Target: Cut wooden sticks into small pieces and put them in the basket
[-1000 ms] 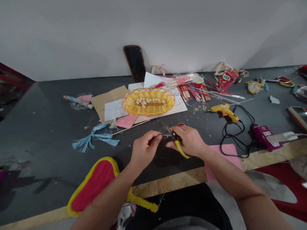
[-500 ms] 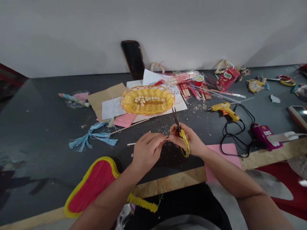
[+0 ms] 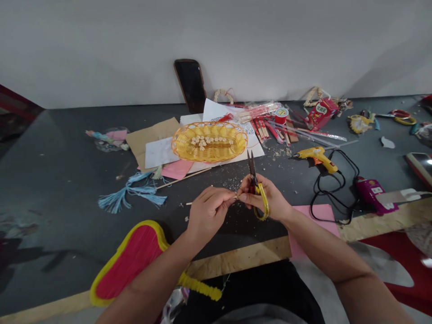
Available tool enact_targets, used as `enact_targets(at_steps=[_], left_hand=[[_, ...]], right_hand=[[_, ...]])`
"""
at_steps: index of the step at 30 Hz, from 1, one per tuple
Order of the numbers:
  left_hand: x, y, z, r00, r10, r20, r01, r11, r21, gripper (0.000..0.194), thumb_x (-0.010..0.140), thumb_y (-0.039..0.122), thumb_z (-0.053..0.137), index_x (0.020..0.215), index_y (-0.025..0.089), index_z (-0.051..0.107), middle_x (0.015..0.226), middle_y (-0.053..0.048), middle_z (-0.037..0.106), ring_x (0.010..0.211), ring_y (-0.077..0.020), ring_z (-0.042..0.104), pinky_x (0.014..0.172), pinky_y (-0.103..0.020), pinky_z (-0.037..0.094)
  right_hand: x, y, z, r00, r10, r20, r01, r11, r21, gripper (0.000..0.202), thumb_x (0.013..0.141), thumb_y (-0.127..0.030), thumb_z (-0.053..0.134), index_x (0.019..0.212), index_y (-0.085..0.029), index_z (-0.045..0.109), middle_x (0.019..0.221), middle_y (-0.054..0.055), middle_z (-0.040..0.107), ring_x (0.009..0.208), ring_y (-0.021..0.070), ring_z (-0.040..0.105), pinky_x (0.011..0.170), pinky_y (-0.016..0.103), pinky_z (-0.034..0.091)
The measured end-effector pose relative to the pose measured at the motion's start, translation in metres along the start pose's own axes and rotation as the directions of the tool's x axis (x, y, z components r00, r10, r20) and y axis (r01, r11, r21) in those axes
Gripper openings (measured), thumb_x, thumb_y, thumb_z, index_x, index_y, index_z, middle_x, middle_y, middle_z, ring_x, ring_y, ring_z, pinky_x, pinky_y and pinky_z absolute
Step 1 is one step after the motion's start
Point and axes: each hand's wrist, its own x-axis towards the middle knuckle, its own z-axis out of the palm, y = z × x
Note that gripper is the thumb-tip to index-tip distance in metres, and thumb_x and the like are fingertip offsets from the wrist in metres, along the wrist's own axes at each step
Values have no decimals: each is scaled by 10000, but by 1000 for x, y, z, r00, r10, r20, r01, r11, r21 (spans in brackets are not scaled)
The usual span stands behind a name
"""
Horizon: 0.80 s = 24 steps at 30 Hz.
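Note:
My left hand (image 3: 208, 210) is pinched round a thin pale stick, whose end (image 3: 189, 204) pokes out on its left side. Its fingertips meet those of my right hand (image 3: 266, 198) at a tiny pale piece, too small to make out. Yellow-handled scissors (image 3: 262, 202) hang in my right hand, blades pointing up and away, slightly parted. Beyond the hands is a yellow woven basket (image 3: 209, 155) with several small cream flower-like pieces (image 3: 201, 142) in it.
Blue tassels (image 3: 130, 194) and a red fan shape with yellow edging (image 3: 130, 261) lie left. To the right are a yellow glue gun (image 3: 317, 157), its black cord and a purple box (image 3: 374, 194). A phone (image 3: 191, 85) leans on the wall behind papers and wrapped sticks.
The scissors' blades have shifted slightly right and stand more upright. Less of the stick shows left of my left hand. The view has shifted a little.

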Motion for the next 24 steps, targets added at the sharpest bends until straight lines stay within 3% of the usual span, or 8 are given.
enact_targets(at_steps=[2, 3, 5, 7, 9, 14, 20, 24], left_hand=[[1, -1, -1, 999, -38, -5, 38, 999, 7, 98, 871, 201, 578, 851, 196, 673, 795, -30, 723, 762, -147, 658, 715, -274, 521], [1, -2, -1, 998, -55, -8, 55, 998, 14, 98, 872, 213, 579, 854, 194, 674, 805, -35, 723, 772, -150, 658, 725, -277, 521], [2, -4, -2, 997, -80, -12, 80, 996, 27, 114, 882, 225, 565, 871, 190, 673, 835, -44, 723, 798, -155, 656, 748, -283, 520], [2, -5, -3, 996, -92, -8, 92, 995, 41, 133, 894, 226, 542, 892, 189, 670, 857, -49, 722, 818, -156, 654, 762, -283, 517], [2, -5, -3, 995, -97, 6, 97, 994, 55, 141, 900, 225, 531, 899, 188, 666, 858, -46, 720, 820, -154, 650, 765, -278, 512], [2, -4, -3, 991, -134, 30, 131, 989, 72, 136, 906, 248, 531, 899, 198, 657, 856, -28, 721, 818, -152, 653, 770, -270, 506], [2, -5, -5, 989, -146, -19, 146, 989, 31, 123, 894, 239, 548, 902, 194, 662, 842, -21, 714, 779, -138, 654, 730, -246, 508], [2, 0, -11, 980, -192, -61, 191, 981, -17, 110, 876, 226, 562, 869, 193, 667, 793, -14, 702, 728, -128, 641, 700, -238, 506]], right_hand=[[1, 0, -9, 990, -122, -70, 98, 955, -280, 205, 815, -343, 643, 871, -218, 490, 791, -8, 592, 674, 120, 563, 627, 253, 477], [2, 0, -15, 974, -202, -100, 136, 880, -455, 130, 841, -302, 599, 885, -214, 513, 806, 10, 603, 724, 140, 574, 689, 277, 477], [5, 2, -27, 935, -344, -80, 168, 632, -757, 79, 843, -230, 549, 918, -204, 550, 807, 43, 611, 773, 181, 568, 743, 313, 459], [9, 7, -35, 928, -374, 4, 189, 460, -868, 156, 822, -175, 517, 971, -190, 560, 844, 72, 624, 800, 206, 569, 744, 317, 451], [12, 13, -39, 936, -346, 71, 213, 391, -895, 213, 794, -126, 491, 988, -185, 559, 822, 68, 625, 789, 207, 572, 716, 295, 447], [14, 22, -39, 951, -290, 112, 222, 384, -896, 264, 773, -98, 483, 1014, -175, 560, 808, 60, 640, 778, 199, 595, 710, 275, 443], [10, 12, -33, 939, -340, -48, 152, 537, -830, 226, 856, -311, 563, 1043, -186, 546, 834, 50, 664, 742, 172, 617, 685, 261, 457], [1, 4, -17, 918, -375, 126, 303, 461, -834, 383, 813, -462, 629, 1070, -188, 551, 923, 79, 672, 845, 215, 616, 764, 315, 470]])
